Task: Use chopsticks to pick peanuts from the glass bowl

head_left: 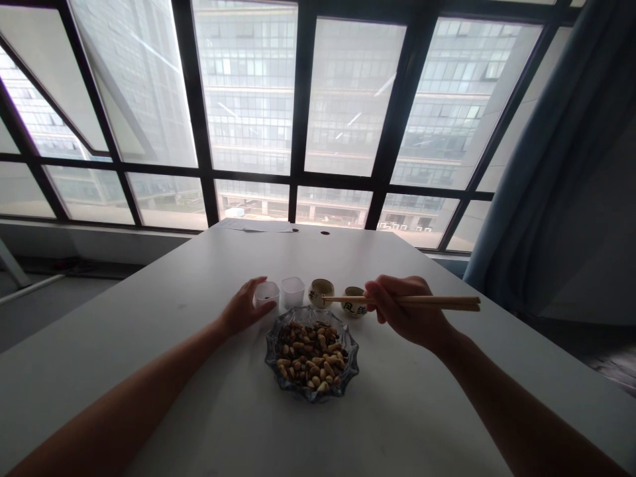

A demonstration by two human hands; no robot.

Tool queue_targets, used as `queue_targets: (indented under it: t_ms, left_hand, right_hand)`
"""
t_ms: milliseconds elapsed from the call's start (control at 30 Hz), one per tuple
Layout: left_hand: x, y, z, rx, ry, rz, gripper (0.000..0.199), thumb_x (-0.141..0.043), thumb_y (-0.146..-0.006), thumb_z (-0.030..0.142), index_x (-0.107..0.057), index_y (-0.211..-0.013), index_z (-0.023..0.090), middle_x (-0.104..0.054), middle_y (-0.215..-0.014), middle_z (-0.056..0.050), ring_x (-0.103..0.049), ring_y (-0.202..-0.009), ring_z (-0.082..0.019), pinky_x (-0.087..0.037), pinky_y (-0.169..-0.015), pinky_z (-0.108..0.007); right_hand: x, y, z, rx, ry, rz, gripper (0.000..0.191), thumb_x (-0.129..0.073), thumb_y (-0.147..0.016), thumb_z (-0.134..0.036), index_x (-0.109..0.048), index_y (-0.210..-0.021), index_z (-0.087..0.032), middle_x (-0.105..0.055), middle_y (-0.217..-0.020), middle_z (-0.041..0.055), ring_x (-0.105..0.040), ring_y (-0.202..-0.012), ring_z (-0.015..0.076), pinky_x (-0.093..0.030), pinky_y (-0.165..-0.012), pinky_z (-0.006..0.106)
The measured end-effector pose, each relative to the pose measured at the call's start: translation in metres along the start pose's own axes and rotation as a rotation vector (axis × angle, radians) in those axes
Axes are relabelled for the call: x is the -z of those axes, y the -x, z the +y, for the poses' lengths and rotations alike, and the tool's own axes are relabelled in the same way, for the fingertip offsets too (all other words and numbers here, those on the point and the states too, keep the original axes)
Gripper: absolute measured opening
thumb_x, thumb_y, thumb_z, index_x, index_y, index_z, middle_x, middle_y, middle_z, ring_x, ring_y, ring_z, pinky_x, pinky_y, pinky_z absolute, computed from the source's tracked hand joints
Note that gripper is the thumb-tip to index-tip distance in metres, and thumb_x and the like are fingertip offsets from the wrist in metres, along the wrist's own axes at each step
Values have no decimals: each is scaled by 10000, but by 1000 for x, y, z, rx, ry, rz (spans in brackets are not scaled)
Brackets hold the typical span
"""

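Note:
My right hand (405, 308) grips a pair of wooden chopsticks (437, 303), held level and pointing left. Their tips are in front of a small ceramic cup (320, 289) with dark writing; whether they touch it I cannot tell. Behind the chopsticks stands a second ceramic cup (354, 309), also lettered. My left hand (247, 306) curls round a translucent plastic cup (267, 291), thumb on the near side, with something small and dark inside. Beside it is another plastic cup (293, 291). Nearer to me, a scalloped glass bowl (354, 361) holds peanuts and other nuts (311, 354).
The white table (199, 411) runs away from me toward the windows. Sheets of paper (256, 226) lie at its far end, close to two dark round spots (324, 232). A blue curtain (527, 172) hangs on the right.

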State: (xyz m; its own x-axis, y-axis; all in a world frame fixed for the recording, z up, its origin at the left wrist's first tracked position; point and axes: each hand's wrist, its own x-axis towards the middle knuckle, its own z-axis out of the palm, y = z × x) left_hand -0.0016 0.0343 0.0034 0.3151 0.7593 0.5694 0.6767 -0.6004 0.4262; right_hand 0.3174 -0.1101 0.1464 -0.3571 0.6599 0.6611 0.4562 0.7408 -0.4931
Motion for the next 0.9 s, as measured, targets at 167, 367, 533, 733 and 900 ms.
queue_targets:
  t_ms: [167, 367, 533, 733, 900]
  left_hand:
    - [3, -3, 9, -306, -245, 2, 480, -555, -895, 409, -542, -1333, 214, -530, -1430, -144, -477, -1302, -321, -361, -1053, -504]
    - [-4, -11, 25, -395, -365, -53, 390, -433, -948, 228, -586, -1307, 243, -575, -1398, -107, -522, -1247, -286, -278, -1072, -507]
    - [-7, -14, 28, -429, -348, -39, 305, -479, -944, 237, -656, -1193, 252, -646, -1299, -91, -564, -1186, -279, -270, -1084, -534]
    - [-8, -12, 29, -584, -407, 90, 149, -558, -936, 242, -705, -935, 262, -679, -1236, -43, -604, -1109, -227, -339, -1055, -484]
    - [-7, -11, 31, -651, -454, 140, 132, -576, -931, 230, -699, -892, 254, -677, -1233, -39, -609, -1093, -216, -357, -1040, -465]
  right_hand:
    - [-3, 2, 9, -20, -31, -46, 428, -510, -967, -464, -598, -640, -202, -616, -519, 6, -538, -374, 108, -404, -356, 221]
    - [-5, 2, 13, -36, -34, -105, 428, -507, -971, -461, -596, -641, -203, -596, -503, -2, -516, -375, 113, -384, -356, 223]
    - [-4, 4, 18, -31, -6, -124, 401, -488, -991, -399, -599, -664, -195, -595, -508, -9, -522, -382, 112, -395, -374, 225]
    - [-5, 3, 20, 8, -14, -134, 405, -482, -994, -399, -569, -663, -182, -607, -523, 3, -523, -377, 105, -381, -354, 213]
    - [-6, 3, 18, -13, 1, -129, 424, -483, -995, -410, -558, -646, -182, -597, -505, 2, -521, -378, 100, -389, -362, 208]
